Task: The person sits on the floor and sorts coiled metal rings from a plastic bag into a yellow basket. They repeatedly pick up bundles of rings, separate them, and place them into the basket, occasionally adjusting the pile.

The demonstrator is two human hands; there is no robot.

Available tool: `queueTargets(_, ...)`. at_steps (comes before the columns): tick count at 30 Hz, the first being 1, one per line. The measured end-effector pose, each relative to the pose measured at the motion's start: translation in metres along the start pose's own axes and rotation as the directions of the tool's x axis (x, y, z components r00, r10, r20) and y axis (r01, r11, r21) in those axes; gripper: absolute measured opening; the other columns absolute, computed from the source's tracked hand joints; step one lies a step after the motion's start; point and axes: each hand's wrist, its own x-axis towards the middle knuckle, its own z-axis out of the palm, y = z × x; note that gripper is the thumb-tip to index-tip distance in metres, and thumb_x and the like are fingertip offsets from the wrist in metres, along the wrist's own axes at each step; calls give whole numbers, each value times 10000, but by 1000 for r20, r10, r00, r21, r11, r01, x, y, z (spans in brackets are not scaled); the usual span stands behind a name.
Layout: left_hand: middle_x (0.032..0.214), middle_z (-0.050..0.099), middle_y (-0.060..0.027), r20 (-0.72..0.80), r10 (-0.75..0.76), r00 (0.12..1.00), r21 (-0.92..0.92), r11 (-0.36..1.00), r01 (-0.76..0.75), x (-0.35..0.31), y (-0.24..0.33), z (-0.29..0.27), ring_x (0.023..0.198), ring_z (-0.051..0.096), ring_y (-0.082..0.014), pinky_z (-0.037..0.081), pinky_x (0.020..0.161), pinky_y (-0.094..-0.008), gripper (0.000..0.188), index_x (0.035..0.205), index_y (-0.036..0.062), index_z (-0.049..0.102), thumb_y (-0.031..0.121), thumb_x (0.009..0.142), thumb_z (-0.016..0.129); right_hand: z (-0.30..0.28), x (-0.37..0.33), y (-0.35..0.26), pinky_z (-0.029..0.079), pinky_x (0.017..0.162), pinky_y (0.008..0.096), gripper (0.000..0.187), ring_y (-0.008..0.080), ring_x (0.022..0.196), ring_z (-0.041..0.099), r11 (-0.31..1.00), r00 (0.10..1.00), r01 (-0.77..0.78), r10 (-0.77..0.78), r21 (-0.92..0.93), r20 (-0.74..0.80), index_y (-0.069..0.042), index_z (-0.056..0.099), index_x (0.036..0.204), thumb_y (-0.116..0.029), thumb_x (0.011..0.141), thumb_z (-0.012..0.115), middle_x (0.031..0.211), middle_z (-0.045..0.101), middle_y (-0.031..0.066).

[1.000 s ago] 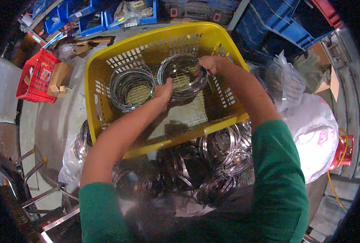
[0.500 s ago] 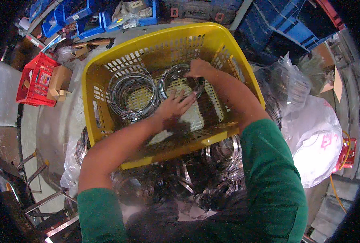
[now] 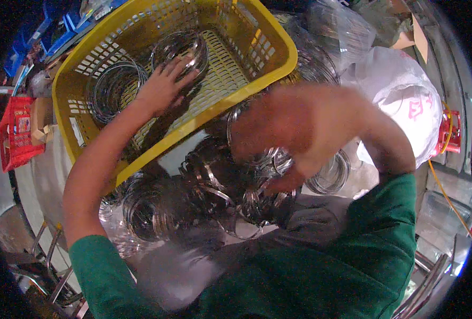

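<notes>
My left hand reaches into the yellow plastic basket. Its fingers lie spread against a bundle of shiny metal rings. To the left of that bundle, a second stack of thin metal rings rests on the slotted basket floor. Outside the basket's near side, my right hand is smeared by motion above a heap of metal rings. Its blurred fingers are close to the rings, and I cannot tell whether they hold any.
A white plastic bag bulges at the right beside clear plastic wrapping. One coil of rings lies right of the heap. At the far left sit a red crate, a cardboard box and blue bins.
My right hand has left the basket and come back over the near heap of rings. The left hand stays on the ring bundle inside. The view has shifted down and to the right.
</notes>
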Motion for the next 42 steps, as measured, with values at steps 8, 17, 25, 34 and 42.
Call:
queueTargets(8, 1528, 401, -194, -302, -319, 898, -249, 936, 249, -7, 36, -114, 1404, 391, -423, 320, 1179, -514, 562, 1418, 67, 506, 301, 936, 677, 150, -67, 24, 514, 985, 463, 367, 290, 968, 717, 758, 596, -325, 629, -566, 500, -166, 640, 1245, -254, 889, 627, 1057, 745, 84)
queueTargets(17, 1415, 470, -236, -275, -194, 942, -422, 905, 63, -29, 140, -163, 1314, 457, -427, 361, 1127, -500, 558, 1369, 32, 527, 350, 935, 673, 79, -113, 0, 543, 875, 455, 460, 337, 1043, 674, 636, 646, -734, 544, -240, -535, -62, 710, 1063, -339, 707, 803, 1122, 700, 169)
queueTargets(25, 1352, 517, -213, -293, -148, 945, -437, 900, 5, -14, 160, -164, 1293, 477, -403, 369, 1115, -501, 544, 1337, 19, 547, 347, 925, 683, 85, -161, 62, 548, 863, 446, 619, 410, 999, 685, 231, 234, -969, 972, 87, 24, 30, 696, 1113, -430, 736, 867, 1038, 718, 235)
queueTargets(34, 1338, 536, -187, -216, -169, 962, -454, 889, 54, -31, 162, -166, 1285, 488, -384, 379, 1109, -487, 533, 1319, 19, 571, 291, 886, 722, 116, -178, 37, 535, 833, 463, 523, 411, 946, 697, 218, 193, -957, 971, 190, -141, 42, 700, 1068, -346, 753, 853, 973, 720, 250)
queueTargets(42, 1312, 559, -172, -227, -196, 954, -499, 865, 59, -42, 154, -165, 1266, 505, -386, 389, 1101, -486, 524, 1300, 16, 586, 230, 850, 749, 71, -192, -26, 498, 843, 375, 483, 224, 891, 644, 212, 111, -820, 970, 532, -214, 56, 662, 1113, -193, 743, 849, 966, 721, 143)
